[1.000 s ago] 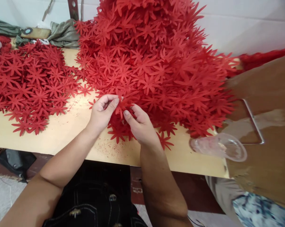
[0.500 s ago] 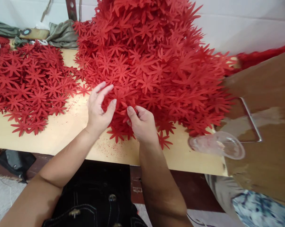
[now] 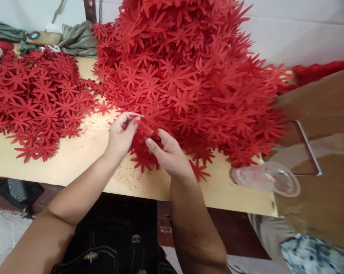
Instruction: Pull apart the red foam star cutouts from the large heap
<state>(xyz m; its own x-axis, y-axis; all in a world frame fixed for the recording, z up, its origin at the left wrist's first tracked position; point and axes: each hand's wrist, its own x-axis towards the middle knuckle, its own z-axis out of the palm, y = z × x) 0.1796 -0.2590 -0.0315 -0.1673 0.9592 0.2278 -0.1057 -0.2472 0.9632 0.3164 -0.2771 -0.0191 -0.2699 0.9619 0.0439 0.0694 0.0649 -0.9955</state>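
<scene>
Item 1: left hand (image 3: 119, 137), as I see it, fingers narrowed, pinching a red star-shaped felt cutout (image 3: 143, 127) at the near edge of the tall red cutout heap (image 3: 189, 68).
Item 2: right hand (image 3: 169, 154), fingers curled, thumb tip against the same cutout from the right.
Item 3: flatter red cutout pile (image 3: 37, 99), far left on the pale wooden tabletop (image 3: 75, 160).
Item 4: clear plastic cup (image 3: 267, 178), lying near right.

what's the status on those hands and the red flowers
Left hand and right hand both pinching one red flower cutout at the big pile's near edge. Nothing in the way.
</scene>
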